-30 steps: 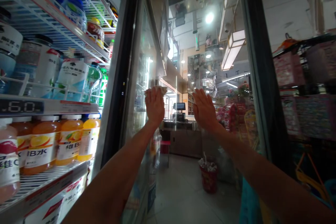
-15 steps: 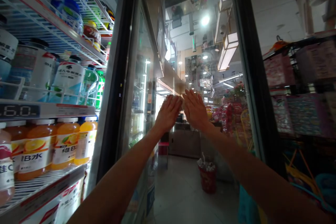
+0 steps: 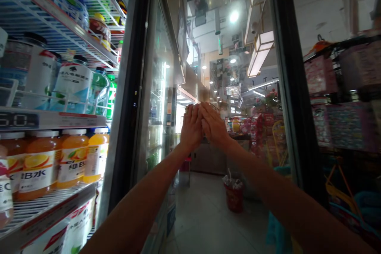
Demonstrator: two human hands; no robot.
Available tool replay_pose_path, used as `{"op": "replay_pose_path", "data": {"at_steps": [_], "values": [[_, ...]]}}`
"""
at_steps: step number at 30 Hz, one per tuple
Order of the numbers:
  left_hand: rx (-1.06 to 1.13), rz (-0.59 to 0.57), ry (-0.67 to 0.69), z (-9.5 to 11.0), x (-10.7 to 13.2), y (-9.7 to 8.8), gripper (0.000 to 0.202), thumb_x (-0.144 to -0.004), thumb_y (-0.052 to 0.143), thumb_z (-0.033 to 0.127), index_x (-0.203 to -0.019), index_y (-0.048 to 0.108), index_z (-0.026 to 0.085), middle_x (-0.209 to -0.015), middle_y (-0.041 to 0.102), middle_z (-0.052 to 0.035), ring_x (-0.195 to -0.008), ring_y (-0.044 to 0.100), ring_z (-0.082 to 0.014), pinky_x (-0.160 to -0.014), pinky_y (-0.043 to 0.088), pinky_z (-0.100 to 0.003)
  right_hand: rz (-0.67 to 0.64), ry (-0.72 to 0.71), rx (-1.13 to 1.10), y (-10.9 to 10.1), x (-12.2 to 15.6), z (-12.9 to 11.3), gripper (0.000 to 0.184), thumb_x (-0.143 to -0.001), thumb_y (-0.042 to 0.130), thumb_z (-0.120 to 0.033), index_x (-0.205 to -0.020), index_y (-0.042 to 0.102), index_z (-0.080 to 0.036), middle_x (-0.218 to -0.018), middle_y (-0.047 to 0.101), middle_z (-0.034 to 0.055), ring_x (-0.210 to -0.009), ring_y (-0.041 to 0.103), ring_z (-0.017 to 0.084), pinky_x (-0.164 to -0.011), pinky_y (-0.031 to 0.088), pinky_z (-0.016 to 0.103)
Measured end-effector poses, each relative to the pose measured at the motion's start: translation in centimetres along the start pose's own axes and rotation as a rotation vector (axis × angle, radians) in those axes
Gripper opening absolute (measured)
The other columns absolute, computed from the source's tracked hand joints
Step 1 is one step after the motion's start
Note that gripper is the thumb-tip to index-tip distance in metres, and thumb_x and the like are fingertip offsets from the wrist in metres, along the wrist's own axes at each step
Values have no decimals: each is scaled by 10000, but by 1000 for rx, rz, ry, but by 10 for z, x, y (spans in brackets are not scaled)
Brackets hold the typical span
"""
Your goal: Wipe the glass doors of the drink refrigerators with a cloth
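Both my arms reach forward to the glass door [image 3: 205, 190] of a drinks cooler, which stands open in its dark frame. My left hand [image 3: 191, 127] lies against the pane with its fingers stretched upward. Beside it, my right hand [image 3: 214, 125] is tilted to the left, fingers straight, and overlaps the left hand's edge. A small pale edge shows by the left fingertips; I cannot make out what it is. The palms are hidden from view.
On the left, cooler shelves [image 3: 59, 118] hold orange drink bottles [image 3: 73, 158] and large clear bottles [image 3: 73, 83]. Through the glass a red bin [image 3: 233, 196] appears on the tiled floor. Hanging packaged goods [image 3: 351, 127] are to the right of the door.
My hands have come together; the gap between them has closed, with the right hand moved left and the left hand slightly right. The camera view has shifted a little.
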State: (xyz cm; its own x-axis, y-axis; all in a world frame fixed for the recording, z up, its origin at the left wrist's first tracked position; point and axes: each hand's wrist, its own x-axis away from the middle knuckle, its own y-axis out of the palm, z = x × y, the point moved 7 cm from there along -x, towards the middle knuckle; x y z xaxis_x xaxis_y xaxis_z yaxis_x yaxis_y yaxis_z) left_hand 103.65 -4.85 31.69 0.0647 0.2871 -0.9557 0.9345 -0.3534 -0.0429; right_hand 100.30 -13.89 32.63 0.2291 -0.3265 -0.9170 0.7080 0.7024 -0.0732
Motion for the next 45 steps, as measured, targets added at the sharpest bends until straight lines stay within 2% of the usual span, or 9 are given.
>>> {"op": "replay_pose_path", "data": {"at_steps": [10,13,18,20,25,32,38,42,45], "values": [[-83,-30,-264,-90,51,-25,887,-812,284,697,-1438,202,73,-1507,166,-208,-1411,111,-317,-1122,108,-546,-126,-21,199,62,-21,-24,396,-897,438,-284,-1264,537,-172,-1434,410,78,-1370,256,305,-1129,224,509],[-101,-53,-252,-89,52,-24,915,-791,244,741,-1444,202,102,-1516,168,-177,-1415,105,-298,-1132,107,-519,-153,18,275,20,-13,26,421,-863,414,-134,-1262,534,-193,-1422,429,65,-1369,261,276,-1126,226,515],[-105,-53,-262,-79,48,-21,952,-788,167,759,-1441,188,68,-1516,153,-193,-1417,81,-308,-1129,78,-534,211,540,526,-102,18,132,464,-840,415,-161,-1294,487,-94,-1432,365,163,-1348,257,332,-1085,227,587],[-111,-42,-264,-79,48,-23,957,-793,149,754,-1436,190,47,-1515,146,-202,-1417,77,-311,-1128,75,-534,183,507,550,-93,16,116,485,-832,421,-144,-1310,467,-79,-1417,376,173,-1339,271,319,-1097,228,553],[-126,-74,-261,-80,48,-28,932,-806,143,737,-1427,230,48,-1509,183,-191,-1412,122,-303,-1129,116,-515,-211,-99,389,4,0,26,429,-867,438,-185,-1289,510,-204,-1424,417,53,-1368,251,250,-1129,232,455],[-130,-115,-289,-81,49,-26,906,-816,164,721,-1436,209,63,-1520,151,-174,-1416,97,-306,-1121,139,-532,179,574,621,-91,24,126,483,-895,356,-230,-1361,404,-109,-1461,331,164,-1372,235,326,-1075,222,602],[-137,-96,-257,-79,49,-27,930,-805,144,737,-1434,212,55,-1513,168,-188,-1412,116,-314,-1119,140,-531,-203,87,521,-54,32,88,465,-889,381,-238,-1349,433,-201,-1477,331,67,-1396,200,250,-1128,206,491],[-142,-95,-262,-76,48,-29,942,-808,120,733,-1424,223,28,-1508,164,-209,-1411,108,-320,-1121,130,-536,49,526,625,-99,44,129,500,-885,367,-222,-1367,398,-96,-1481,292,163,-1391,192,305,-1101,220,544],[-135,-100,-284,-70,50,-27,908,-829,117,704,-1424,221,27,-1510,156,-210,-1412,94,-327,-1117,134,-547,-18,406,565,-77,45,107,490,-887,384,-219,-1362,416,-104,-1485,290,159,-1399,162,321,-1111,209,542]]}}
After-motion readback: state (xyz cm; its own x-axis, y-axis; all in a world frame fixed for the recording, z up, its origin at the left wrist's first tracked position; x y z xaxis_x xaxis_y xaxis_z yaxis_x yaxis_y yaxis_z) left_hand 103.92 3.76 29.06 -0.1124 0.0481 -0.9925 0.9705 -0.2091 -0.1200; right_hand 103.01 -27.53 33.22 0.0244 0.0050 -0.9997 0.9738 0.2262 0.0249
